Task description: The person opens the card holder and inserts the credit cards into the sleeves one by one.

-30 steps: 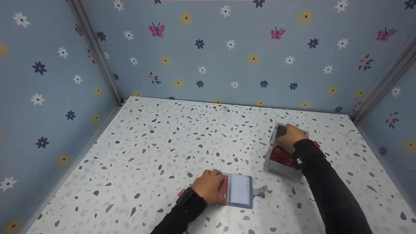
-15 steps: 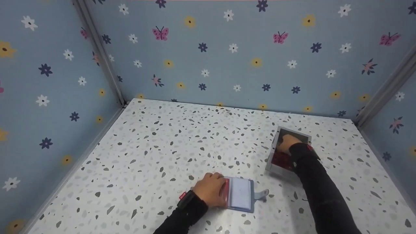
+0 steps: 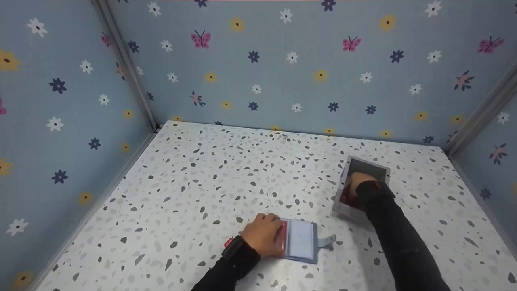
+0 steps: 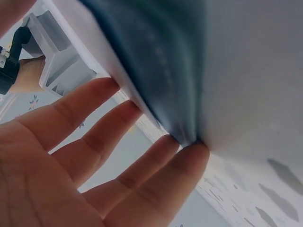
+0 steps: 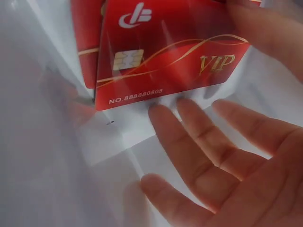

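Observation:
My left hand (image 3: 262,235) holds an opened card holder (image 3: 302,240) on the tabletop, fingers at its far edge and thumb at the near one. It has a blue-grey cover, a strap with a snap, clear sleeves and a red card (image 3: 283,236) under the hand. The left wrist view shows fingertips against its blue edge (image 4: 151,61). Inside a grey box (image 3: 339,194), my right hand (image 3: 360,181) reaches down over red VIP cards (image 5: 165,61). Its fingertips lie at the top card's edge and its thumb overlaps a corner; no firm grip is visible.
The box's raised walls surround the right hand. A white speckled tabletop (image 3: 218,169) spreads beneath everything. Blue flowered panels (image 3: 266,68) stand at the back and both sides, with grey metal posts (image 3: 125,60) at the corners.
My right hand has moved down and nearer within the box, from its far end to over the red cards. The left hand keeps its place on the card holder; the view shifted slightly.

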`<state>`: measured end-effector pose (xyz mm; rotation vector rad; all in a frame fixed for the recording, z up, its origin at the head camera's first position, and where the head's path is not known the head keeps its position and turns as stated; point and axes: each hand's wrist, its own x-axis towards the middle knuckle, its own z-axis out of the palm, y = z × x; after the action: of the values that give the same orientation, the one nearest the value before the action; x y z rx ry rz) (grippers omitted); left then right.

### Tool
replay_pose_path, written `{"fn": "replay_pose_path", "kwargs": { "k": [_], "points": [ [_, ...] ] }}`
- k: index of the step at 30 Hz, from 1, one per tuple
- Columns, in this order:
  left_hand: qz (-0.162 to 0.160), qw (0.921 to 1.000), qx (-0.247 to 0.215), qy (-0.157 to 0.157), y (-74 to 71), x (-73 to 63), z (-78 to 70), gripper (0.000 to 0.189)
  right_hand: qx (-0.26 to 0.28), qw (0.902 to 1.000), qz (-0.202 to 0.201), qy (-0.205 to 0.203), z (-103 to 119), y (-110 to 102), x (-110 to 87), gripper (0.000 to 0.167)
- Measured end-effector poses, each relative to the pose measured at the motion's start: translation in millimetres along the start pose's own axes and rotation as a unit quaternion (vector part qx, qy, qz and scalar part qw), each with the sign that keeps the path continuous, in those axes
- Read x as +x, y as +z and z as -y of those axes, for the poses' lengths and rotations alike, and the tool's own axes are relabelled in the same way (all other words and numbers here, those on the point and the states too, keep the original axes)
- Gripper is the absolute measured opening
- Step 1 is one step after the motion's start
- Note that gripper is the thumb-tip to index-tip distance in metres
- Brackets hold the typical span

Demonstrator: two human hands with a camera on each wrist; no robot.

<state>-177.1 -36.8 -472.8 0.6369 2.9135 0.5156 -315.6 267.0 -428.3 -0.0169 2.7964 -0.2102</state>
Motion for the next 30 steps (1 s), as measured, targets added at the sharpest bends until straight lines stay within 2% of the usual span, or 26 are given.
{"fn": "replay_pose_path", "kwargs": {
  "k": [7, 15, 19, 24, 30],
  "points": [
    [0.007, 0.9999, -0.009, -0.002, -0.1, -0.3, 0.0, 0.071, 0.006, 0.9997, 0.016, 0.017, -3.0, 2.3, 1.4, 0.027],
    [-0.001, 1.0000, -0.003, 0.001, -2.6, -0.8, -1.2, 0.072, 0.016, 0.9992, 0.021, 0.029, 4.5, -4.3, -7.4, 0.027],
    [0.008, 1.0000, -0.003, -0.003, -3.6, -0.4, -1.8, 0.073, 0.007, 0.9994, 0.031, 0.015, 5.8, -5.0, -10.0, 0.022],
    [0.005, 1.0000, 0.005, 0.001, -2.9, -0.3, -1.5, 0.071, -0.005, 0.9995, 0.031, -0.004, 0.4, -0.3, -3.0, 0.021],
    [0.002, 0.9999, 0.015, 0.005, -2.9, -1.5, -0.6, 0.073, -0.021, 0.9990, 0.026, -0.029, -8.9, 11.4, 11.3, 0.040]
  ]
}}
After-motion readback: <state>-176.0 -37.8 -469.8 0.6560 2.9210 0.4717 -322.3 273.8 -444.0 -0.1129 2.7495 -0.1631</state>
